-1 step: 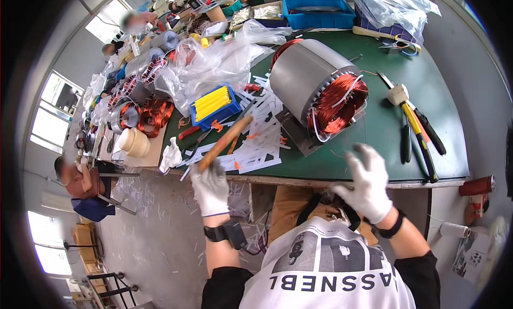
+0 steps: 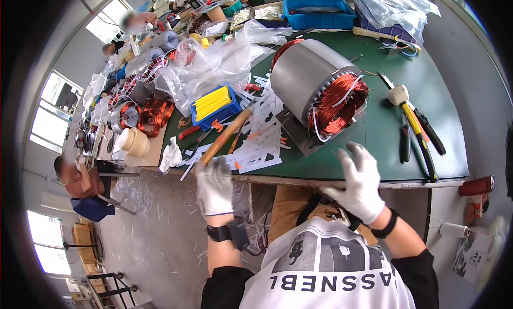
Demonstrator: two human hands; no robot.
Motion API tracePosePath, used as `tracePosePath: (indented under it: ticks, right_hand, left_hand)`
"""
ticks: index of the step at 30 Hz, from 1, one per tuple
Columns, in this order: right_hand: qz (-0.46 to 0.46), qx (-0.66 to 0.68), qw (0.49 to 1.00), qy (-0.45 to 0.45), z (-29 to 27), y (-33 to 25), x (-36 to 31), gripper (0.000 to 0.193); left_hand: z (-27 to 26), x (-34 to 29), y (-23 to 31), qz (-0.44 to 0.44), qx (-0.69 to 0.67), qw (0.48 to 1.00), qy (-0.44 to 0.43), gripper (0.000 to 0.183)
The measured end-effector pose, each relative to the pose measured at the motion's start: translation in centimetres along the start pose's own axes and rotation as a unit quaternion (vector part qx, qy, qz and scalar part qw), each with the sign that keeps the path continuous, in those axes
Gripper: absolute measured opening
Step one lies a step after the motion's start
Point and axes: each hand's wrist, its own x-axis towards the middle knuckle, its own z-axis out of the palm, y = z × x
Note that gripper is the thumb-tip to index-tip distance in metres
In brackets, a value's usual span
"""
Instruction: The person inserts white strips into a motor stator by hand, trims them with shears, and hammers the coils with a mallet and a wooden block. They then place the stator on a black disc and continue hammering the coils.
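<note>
Green tabletop (image 2: 382, 132), our left hand (image 2: 215, 188) gripping a wooden stick (image 2: 228, 136), its end hidden, our right hand (image 2: 359, 187) wide, near copper windings (image 2: 337, 108)

Stator (image 2: 304, 76): on the table (image 2: 446, 148), right of the paper strips (image 2: 270, 137).
Mallet (image 2: 412, 118): right of the stator.
Scissors (image 2: 401, 45): far right, beyond the mallet.
Small tray (image 2: 220, 118): left of the stator, sticks (image 2: 212, 103) in it.
Large bin (image 2: 318, 22): beyond the stator.
Wooden rod (image 2: 227, 137): over the strips, near end in the left hand (image 2: 215, 187).
Right hand (image 2: 359, 185): near side of the stator.
</note>
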Motion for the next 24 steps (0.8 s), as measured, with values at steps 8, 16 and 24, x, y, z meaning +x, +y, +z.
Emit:
tracePosePath:
  ticks: [8, 16, 24]
  right_hand:
    - [0.080, 0.076, 0.988, 0.111, 2.4, 0.0, 4.7, 0.073]
    - [0.156, 0.462, 0.872, 0.041, 1.8, -1.8, 8.3, 0.047]
    - [0.200, 0.342, 0.914, 0.092, -3.8, 3.2, 8.2, 0.043]
  left_hand:
    - [10.1, 1.4, -5.4, 0.483, 0.591, 0.592, -0.258, 0.025]
    - [14.0, 4.0, -9.2, 0.364, 0.772, 0.457, -0.250, 0.021]
    - [12.3, -2.0, -10.3, 0.338, 0.732, 0.494, -0.327, 0.026]
